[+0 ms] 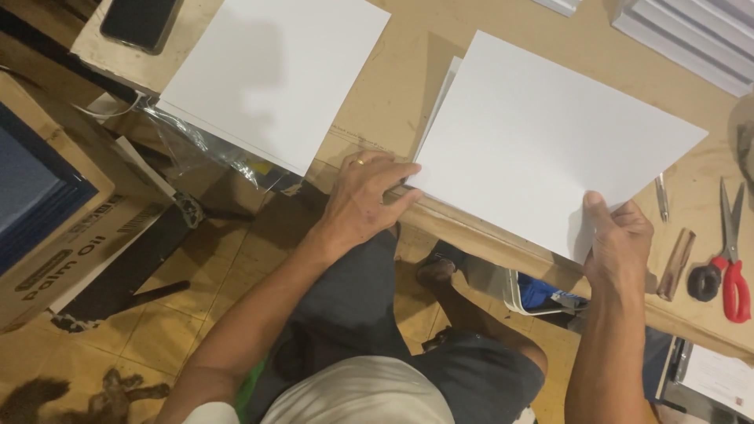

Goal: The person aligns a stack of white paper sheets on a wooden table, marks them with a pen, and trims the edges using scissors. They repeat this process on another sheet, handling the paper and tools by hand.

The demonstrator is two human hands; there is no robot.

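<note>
Hands: while both [363, 200] [620, 235] grip the white sheet stack [542, 133], fingers pinching its near edge.
Around: one scissors [732, 259], one pen [662, 196], second stack [275, 71] on the counter [393, 86].

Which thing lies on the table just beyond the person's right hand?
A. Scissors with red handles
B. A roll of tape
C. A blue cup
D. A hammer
A: the scissors with red handles lie on the table, beyond the right hand gripping the white sheet.
</note>
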